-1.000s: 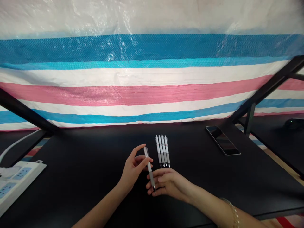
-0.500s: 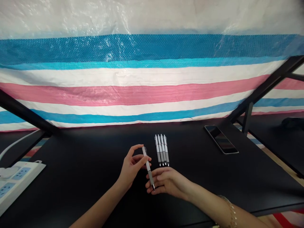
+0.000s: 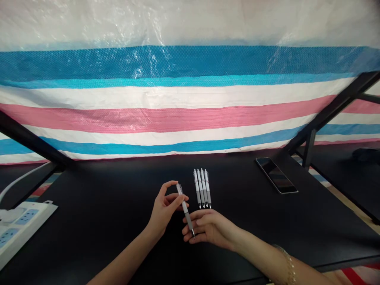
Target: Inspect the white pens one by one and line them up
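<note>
My left hand [image 3: 166, 204] is closed on a retractable ballpoint pen [image 3: 185, 209] with a white barrel and a grey grip. Its thumb lies along the barrel, and the index finger rests on the push button at the top. The pen slants with its tip down to the right, in front of the fingers of my right hand [image 3: 208, 227]. Those fingers are stretched out and apart behind the tip; whether they touch the pen I cannot tell. Just beyond, several matching white-and-grey pens [image 3: 202, 188] lie side by side in a row, tips toward me.
A smartphone [image 3: 276, 175] lies dark-screened on the right of the black table [image 3: 118, 190]. At the left edge is a white power strip [image 3: 29, 221] with a plug in it. Black metal bars [image 3: 326, 109] slope up on both sides before a striped sheet [image 3: 190, 118].
The pen has tilted very slightly, its top shifting left and its tip a little right. Both hands stay almost in the same place.
</note>
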The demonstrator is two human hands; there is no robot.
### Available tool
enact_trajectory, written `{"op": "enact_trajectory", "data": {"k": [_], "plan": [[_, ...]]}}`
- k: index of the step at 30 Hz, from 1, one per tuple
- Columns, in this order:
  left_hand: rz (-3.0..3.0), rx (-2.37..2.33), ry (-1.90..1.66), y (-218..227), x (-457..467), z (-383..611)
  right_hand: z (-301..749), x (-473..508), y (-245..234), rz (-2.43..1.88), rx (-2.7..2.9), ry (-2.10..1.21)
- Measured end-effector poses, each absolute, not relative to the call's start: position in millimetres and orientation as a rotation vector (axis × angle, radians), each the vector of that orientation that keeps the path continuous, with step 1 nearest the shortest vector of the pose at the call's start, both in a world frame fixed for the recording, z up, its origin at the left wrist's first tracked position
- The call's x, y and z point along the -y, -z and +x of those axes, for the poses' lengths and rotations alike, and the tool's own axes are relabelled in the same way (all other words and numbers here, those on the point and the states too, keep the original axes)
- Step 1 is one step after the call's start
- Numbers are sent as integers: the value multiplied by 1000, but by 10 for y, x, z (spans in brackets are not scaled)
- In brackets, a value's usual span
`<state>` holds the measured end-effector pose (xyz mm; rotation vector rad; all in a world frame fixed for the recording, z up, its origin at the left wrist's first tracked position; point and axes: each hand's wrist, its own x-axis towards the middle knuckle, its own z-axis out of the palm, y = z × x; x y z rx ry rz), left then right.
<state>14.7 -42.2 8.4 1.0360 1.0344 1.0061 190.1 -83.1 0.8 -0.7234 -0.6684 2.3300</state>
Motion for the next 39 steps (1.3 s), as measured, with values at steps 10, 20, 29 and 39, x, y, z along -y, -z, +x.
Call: {"op": "enact_trajectory", "data": {"k": [10, 20, 29, 39], "plan": [[1035, -1036, -1004, -84, 415, 152, 1909, 837, -16, -712, 667, -2335], [987, -1037, -1028, -101, 389, 153, 1899, 836, 42, -792, 725, -2308], [1284, -1113, -966, -333, -52, 150, 2007, 805, -54, -1207, 1601, -1454], [1573, -1248, -893, -52, -520, 403, 2130, 635, 8, -1041, 2582, 2]]}}
